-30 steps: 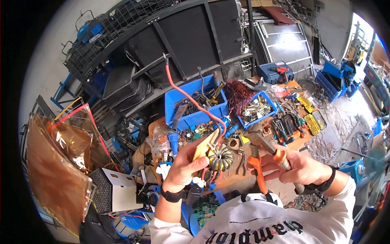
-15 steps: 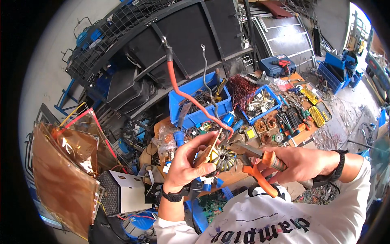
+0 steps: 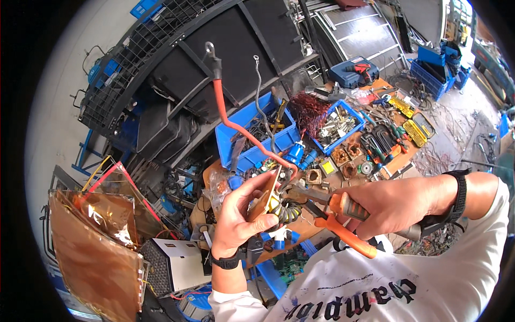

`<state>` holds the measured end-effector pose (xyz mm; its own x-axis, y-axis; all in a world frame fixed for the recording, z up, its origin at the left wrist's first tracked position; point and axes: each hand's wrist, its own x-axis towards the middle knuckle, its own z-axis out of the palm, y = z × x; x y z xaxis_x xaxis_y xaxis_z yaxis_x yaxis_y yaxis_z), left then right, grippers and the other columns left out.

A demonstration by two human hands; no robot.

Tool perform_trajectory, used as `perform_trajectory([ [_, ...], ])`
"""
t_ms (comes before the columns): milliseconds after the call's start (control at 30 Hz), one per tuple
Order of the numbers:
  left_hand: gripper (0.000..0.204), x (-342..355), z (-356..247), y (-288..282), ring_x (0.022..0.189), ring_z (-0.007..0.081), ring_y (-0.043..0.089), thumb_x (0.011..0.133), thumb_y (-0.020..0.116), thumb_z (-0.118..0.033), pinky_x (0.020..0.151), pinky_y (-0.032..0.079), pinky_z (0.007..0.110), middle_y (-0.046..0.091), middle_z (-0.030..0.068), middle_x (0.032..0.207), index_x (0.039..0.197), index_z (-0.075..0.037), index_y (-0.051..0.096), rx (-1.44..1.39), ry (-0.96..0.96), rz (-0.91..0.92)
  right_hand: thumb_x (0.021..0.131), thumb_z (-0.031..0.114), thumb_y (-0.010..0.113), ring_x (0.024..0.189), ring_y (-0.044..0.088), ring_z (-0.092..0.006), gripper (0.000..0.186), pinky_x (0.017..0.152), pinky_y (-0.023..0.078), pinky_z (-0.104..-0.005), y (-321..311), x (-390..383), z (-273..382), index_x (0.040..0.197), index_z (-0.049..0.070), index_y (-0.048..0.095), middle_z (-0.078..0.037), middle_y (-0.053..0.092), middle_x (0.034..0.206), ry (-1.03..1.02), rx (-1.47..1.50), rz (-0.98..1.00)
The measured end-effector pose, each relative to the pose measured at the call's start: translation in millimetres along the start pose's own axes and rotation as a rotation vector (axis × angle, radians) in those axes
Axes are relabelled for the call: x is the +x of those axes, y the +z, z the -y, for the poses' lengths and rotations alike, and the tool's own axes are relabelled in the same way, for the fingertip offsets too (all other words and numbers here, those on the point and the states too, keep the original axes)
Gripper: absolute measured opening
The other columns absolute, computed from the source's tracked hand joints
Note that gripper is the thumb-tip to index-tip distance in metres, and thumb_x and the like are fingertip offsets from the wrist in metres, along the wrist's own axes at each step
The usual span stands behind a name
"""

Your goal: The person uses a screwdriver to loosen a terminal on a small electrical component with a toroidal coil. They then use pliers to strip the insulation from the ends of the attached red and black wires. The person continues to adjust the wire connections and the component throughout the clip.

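My left hand (image 3: 235, 219) grips a tan circuit board (image 3: 264, 198) by its edges, thumb in front and fingers behind. On the board's right side sits a ring-shaped coil (image 3: 288, 212) wound with dark wire. A thick red cable (image 3: 248, 134) with a metal lug rises from the board, and a thinner dark cable (image 3: 258, 99) with a ring lug stands beside it. My right hand (image 3: 394, 206) is closed around orange-handled pliers (image 3: 348, 236), whose handles are spread. The jaws are at the board just above the coil; whether they bite on anything cannot be made out.
Behind my hands, a workbench carries a blue bin (image 3: 228, 147) of cables, a blue tray (image 3: 343, 140) of metal parts, red wire (image 3: 306, 112) and several hand tools. Copper-coloured sheets (image 3: 94, 257) stand at left, beside a white-panelled box (image 3: 177, 264). A drill (image 3: 362, 71) lies on a blue case.
The board with its cables has shifted slightly left in the view. The pliers' jaws have come closer to the board above the coil. Both hands keep their hold.
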<state>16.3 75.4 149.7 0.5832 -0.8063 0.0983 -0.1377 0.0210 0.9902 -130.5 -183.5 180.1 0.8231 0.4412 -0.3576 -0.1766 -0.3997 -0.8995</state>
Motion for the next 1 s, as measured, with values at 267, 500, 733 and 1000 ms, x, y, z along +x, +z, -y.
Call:
perform_trajectory([
  [267, 0.084, 2, 5, 6, 0.103, 0.0149, 0.056, 0.070, 0.087, -0.027, 0.094, 0.043, 0.030, 0.060, 0.0109, 0.123, 0.136, 0.007, 0.047, -0.003, 0.011, -0.043, 0.078, 0.015, 0.060, 0.062, 0.055, -0.0104, 0.020, 0.053, 0.043, -0.0278, -3, -8, 21, 0.091, -0.001, 0.056, -0.003, 0.056, 0.070, 0.052, 0.177, 0.034],
  [500, 0.083, 1, 2, 11, 0.102, 0.0139, 0.057, 0.071, 0.087, -0.024, 0.092, 0.045, 0.029, 0.060, 0.0101, 0.123, 0.137, 0.006, 0.046, -0.058, 0.013, -0.032, 0.081, 0.016, 0.059, 0.073, 0.060, -0.0116, 0.023, 0.063, 0.053, -0.0277, 1, -13, 19, 0.095, -0.002, 0.057, -0.004, 0.059, 0.081, 0.129, 0.306, 0.050],
  [733, 0.082, -3, 3, 13, 0.102, 0.0149, 0.057, 0.072, 0.086, -0.023, 0.093, 0.044, 0.029, 0.060, 0.0102, 0.123, 0.137, 0.006, 0.046, -0.064, 0.022, -0.039, 0.088, 0.014, 0.056, 0.090, 0.061, -0.0126, 0.035, 0.077, 0.056, -0.0280, -1, -17, 26, 0.118, -0.001, 0.052, -0.007, 0.061, 0.101, 0.197, 0.344, 0.121],
  [1000, 0.084, -9, 4, 14, 0.101, 0.0147, 0.057, 0.070, 0.087, -0.024, 0.092, 0.044, 0.029, 0.060, 0.0105, 0.122, 0.137, 0.007, 0.046, 0.025, 0.079, -0.072, 0.092, 0.015, 0.054, 0.098, 0.062, -0.0148, 0.040, 0.081, 0.058, -0.0291, 3, -16, 26, 0.128, -0.002, 0.047, -0.009, 0.061, 0.108, 0.304, 0.359, 0.124],
])
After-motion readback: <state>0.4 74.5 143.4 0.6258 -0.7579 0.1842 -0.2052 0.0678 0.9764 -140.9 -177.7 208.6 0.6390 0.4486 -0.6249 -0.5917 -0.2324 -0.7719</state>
